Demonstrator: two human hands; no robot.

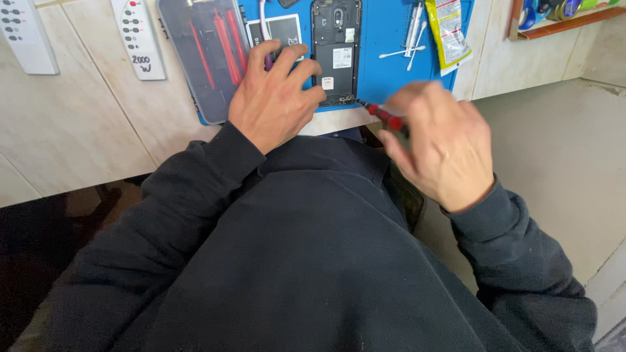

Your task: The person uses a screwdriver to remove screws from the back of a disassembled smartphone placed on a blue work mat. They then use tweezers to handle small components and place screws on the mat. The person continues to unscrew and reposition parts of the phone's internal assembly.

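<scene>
On the blue work mat (385, 78) at the near edge of the pale counter (78, 124), an opened phone (336, 52) lies face down with its back cover off, its inner frame showing. Its long axis runs away from the person, camera end at the far side and bottom end close to the mat's near edge.

Left hand (274, 98) rests palm down just to the left of the phone, fingers curled and loosely spread, with the fingertips touching the phone's lower left edge and steadying it. Something thin and purple shows under the index finger; what it is cannot be told.

Right hand (440, 140) sits lower and to the right of the phone, off the counter's edge, closed around a red-handled screwdriver (385, 116). Motion blur softens the hand, so the exact finger grip is unclear. The screwdriver's dark tip points up and to the left, meeting the phone's bottom right corner, and its shaft slants from the hand toward that corner.

Left of the phone lies a flat white-edged battery (285, 29), partly under the left fingers. Further left is a clear case (202, 58) holding red tools. Right of the phone lie cotton swabs (407, 51) and a yellow packet (450, 32).
</scene>
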